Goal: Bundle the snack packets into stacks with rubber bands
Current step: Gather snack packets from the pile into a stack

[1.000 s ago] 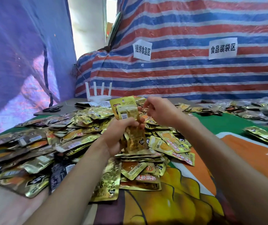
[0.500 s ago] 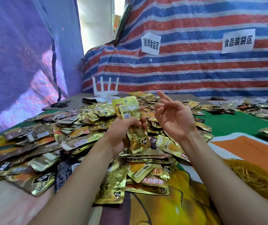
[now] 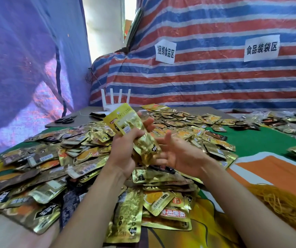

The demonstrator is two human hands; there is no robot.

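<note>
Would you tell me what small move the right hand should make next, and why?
Probably the right hand should reach to the rubber band pile and pinch one band: the left hand grips a stack of packets with no band visible round it, and the right hand's fingers are spread, holding nothing I can see.

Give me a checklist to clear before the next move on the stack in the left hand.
1. Grip: left hand holds the packet stack round its middle: ok.
2. Alignment: packet ends squared up: not ok, the top ends fan apart.
3. Free hand: right hand open beside the stack: ok.
4. Band: one ready on the right hand: cannot tell, blurred.
5. Supply: rubber band pile lies by the right forearm: ok.
</note>
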